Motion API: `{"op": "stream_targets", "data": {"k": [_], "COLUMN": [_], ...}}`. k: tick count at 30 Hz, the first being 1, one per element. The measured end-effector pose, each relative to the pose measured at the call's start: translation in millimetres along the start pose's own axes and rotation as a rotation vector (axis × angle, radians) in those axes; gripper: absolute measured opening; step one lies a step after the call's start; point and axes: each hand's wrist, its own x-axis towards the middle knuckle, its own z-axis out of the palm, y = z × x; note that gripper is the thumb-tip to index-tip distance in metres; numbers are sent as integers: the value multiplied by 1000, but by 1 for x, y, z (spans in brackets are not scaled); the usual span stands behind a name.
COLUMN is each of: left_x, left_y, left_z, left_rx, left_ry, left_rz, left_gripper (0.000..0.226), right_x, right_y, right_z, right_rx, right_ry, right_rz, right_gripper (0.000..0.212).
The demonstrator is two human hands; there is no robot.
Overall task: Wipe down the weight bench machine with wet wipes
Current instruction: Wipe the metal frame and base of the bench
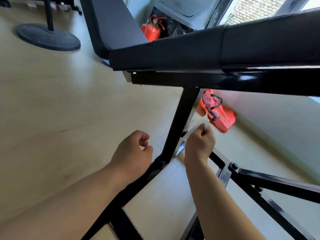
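The weight bench has a black padded seat (190, 49) over a glossy black beam (242, 80). A slanted black strut (180, 122) runs from the beam down to the floor frame. My right hand (199, 144) is curled around a pale, blurred wet wipe (196, 122) and holds it against the right side of the strut. My left hand (133, 149) hovers just left of the strut's lower end, with its fingers loosely curled and nothing in them.
Black floor bars of the bench (277, 184) spread below and right of my arms. An orange bag (220, 115) lies by the white wall behind the strut. A red fire extinguisher (151, 31) stands beyond the seat. At far left is a round black stand base (46, 37).
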Motion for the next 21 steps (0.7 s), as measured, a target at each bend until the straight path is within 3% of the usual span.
{"op": "stream_targets", "data": {"k": [2,5,8,11,15,21], "left_x": [0,1,3,8,15,24], "left_y": [-1,-4,-7,-6,-1,-11], "left_z": [7,10,9,7,8,10], "left_rx": [18,23,37,47,34,57], "left_ry": [-24,-43,-48,-35,-56,-54], "left_rz": [3,-7,-14,-15,-16,-27], "left_gripper": [28,30,30,33,39,46], "right_x": [-1,-1,5,3,2,15], "right_y": [2,11,20,17,-6,-24], "right_z": [14,22,29,35,35,42], "right_rx": [31,73,129,113,68,61], "right_ry": [-42,-58,-136,-274,-444,-413], "right_rz": [23,99,158,146,-20,-217], "right_gripper": [26,37,33,63,75,83]}}
